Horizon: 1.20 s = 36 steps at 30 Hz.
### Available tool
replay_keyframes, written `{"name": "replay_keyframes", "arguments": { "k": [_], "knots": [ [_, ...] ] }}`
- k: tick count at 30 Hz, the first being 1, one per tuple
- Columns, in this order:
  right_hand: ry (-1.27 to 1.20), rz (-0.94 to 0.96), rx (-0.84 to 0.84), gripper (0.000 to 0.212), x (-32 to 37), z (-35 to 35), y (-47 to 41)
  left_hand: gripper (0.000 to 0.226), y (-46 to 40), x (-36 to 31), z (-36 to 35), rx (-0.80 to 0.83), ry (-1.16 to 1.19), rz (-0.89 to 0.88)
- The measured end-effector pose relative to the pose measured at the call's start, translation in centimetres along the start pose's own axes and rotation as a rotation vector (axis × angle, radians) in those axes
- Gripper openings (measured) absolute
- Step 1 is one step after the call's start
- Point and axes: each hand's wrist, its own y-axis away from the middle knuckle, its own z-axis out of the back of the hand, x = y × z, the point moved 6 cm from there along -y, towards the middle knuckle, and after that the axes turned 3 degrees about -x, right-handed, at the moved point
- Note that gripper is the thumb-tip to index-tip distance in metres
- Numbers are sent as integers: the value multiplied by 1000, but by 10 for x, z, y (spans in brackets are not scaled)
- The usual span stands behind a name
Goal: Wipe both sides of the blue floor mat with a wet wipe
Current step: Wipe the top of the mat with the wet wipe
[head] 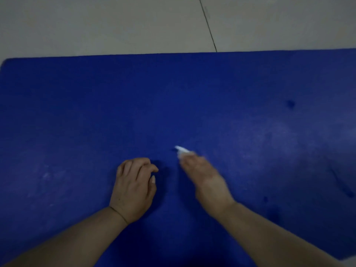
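Observation:
The blue floor mat (192,97) lies flat on the floor and fills most of the view. My right hand (206,178) is blurred over the middle of the mat and holds a small white wet wipe (182,150) under its fingertips, pressed against the mat. My left hand (134,187) rests on the mat just to the left, fingers loosely curled, holding nothing. Pale streaks show on the mat to the left and right of my hands.
Light grey floor tiles (115,26) lie beyond the mat's far edge, with a dark joint line (208,24) running up from it. The mat's far left corner (7,61) is rounded. A few dark spots (290,104) mark the mat at the right.

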Motion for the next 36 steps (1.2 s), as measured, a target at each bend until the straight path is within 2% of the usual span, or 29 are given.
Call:
{"name": "replay_keyframes", "arguments": {
  "k": [3, 5, 7, 10, 13, 16, 19, 22, 23, 24, 26, 28, 32, 34, 36],
  "knots": [
    [-42, -365, -57, 88, -64, 19, 19, 17, 1, -1, -1, 11, -5, -9],
    [-64, -429, -117, 89, -51, 16, 22, 17, 1, -2, -1, 16, -13, -24],
    [-132, -353, -167, 79, -7, 1, 22, 17, 0, -4, -1, 15, -20, -27],
    [-117, -40, -37, 61, 60, -21, 23, 18, -2, -4, 0, 12, -37, -32],
    [-77, 18, 36, 69, 31, -12, 30, 18, -1, -3, 0, 9, -39, -25],
    [39, -104, 27, 75, -36, 20, 39, 18, 0, -1, 0, 9, -27, -10],
    [122, -333, 1, 77, -96, 50, 57, 17, 0, -3, 1, 5, -25, -21],
    [8, -604, -168, 79, -100, 48, 69, 18, 3, -2, 2, 20, -8, 1],
    [-46, -632, -238, 74, -86, 41, 69, 18, 4, -1, 1, 30, 0, 18],
    [-87, -600, -289, 69, -65, 31, 68, 19, 6, 0, 0, 39, 6, 34],
    [-122, -456, -279, 66, -16, 8, 64, 19, 6, 1, 0, 55, 15, 48],
    [-146, -357, -165, 70, 12, -6, 62, 19, 4, -1, 0, 68, 14, 28],
    [-114, -190, 21, 70, 3, 0, 56, 18, 1, -5, -2, 112, -5, -37],
    [-175, -202, 47, 74, -2, 10, 52, 19, 1, -3, -6, 149, -34, -45],
    [-308, -341, 1, 76, -12, 18, 49, 20, 1, -1, -8, 187, -66, -43]
  ]
}}
